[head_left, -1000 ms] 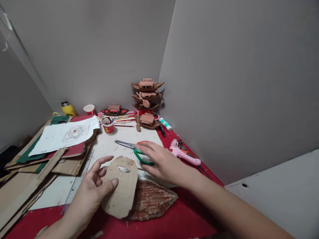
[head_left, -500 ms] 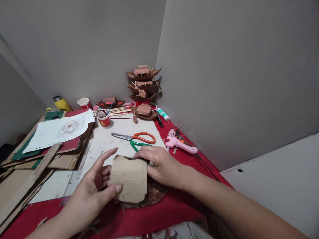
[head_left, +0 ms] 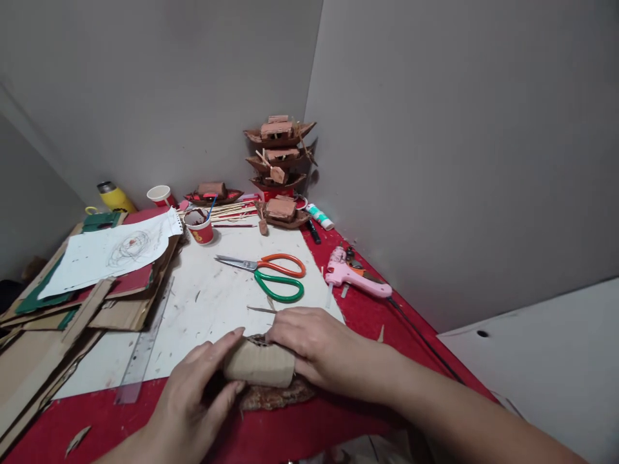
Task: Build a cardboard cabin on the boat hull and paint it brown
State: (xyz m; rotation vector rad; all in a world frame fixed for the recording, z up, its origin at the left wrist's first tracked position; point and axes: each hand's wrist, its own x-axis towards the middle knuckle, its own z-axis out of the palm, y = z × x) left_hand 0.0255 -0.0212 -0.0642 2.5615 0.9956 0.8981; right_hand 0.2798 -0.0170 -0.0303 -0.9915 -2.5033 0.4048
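Note:
A curved piece of tan cardboard (head_left: pixel 261 366) arches over a brown model boat hull (head_left: pixel 275 396) near the table's front edge. My left hand (head_left: pixel 200 380) grips the cardboard's left end, thumb on the near side and fingers at the far side. At its right end, my right hand (head_left: pixel 319 345) closes round the cardboard and probably the boat beneath; its fingertips are partly hidden. Most of the hull lies out of sight under the cardboard and hands. Just beyond lie scissors (head_left: pixel 264 267) with one orange and one green handle, blades pointing left.
A pink glue gun (head_left: pixel 355 277) lies at the right. Finished model boats (head_left: pixel 280 132) are stacked at the back. A paint cup (head_left: pixel 199 227) with a brush, a clear ruler (head_left: pixel 140 361), cardboard sheets (head_left: pixel 29 367) and a drawing (head_left: pixel 120 248) occupy the left side.
The cardboard has gone from a flatter, raised sheet to a curved cover lower over the boat. Both hands have moved down with it, and my left fingers have closed on its edge.

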